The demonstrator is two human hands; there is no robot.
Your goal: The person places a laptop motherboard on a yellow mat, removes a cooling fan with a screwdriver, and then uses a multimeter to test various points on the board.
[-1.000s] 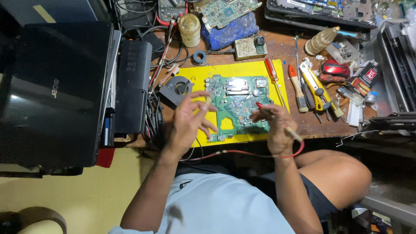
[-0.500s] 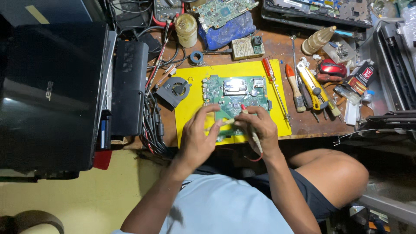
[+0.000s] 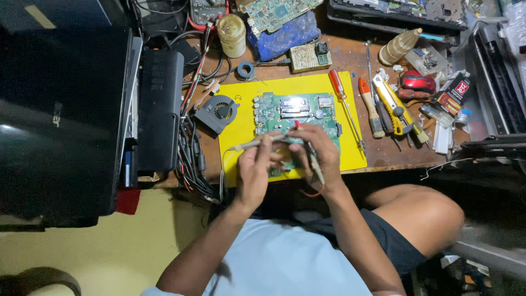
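A green circuit board (image 3: 290, 111) lies on a yellow mat (image 3: 241, 131) on the wooden bench. My left hand (image 3: 256, 167) is closed on a pale probe (image 3: 249, 145) that lies nearly flat, with its tip over the board's near edge. A red-tipped probe (image 3: 299, 127) is pinched in my right hand (image 3: 323, 153), and its tip points down onto the board's middle. A red lead (image 3: 315, 192) loops below my right wrist. Both hands sit close together over the board's near half and hide that part.
A round black fan (image 3: 217, 112) lies left of the board, beside a cable bundle (image 3: 189, 156) and a black laptop (image 3: 60, 120). Right of the mat lie a red screwdriver (image 3: 337, 86), an orange-handled tool (image 3: 368, 98), a yellow knife (image 3: 392, 104) and a red mouse (image 3: 417, 82).
My left hand, spread open over the board a second ago, has closed on the pale probe. My right hand has moved left with the red probe, so both hands now meet over the board.
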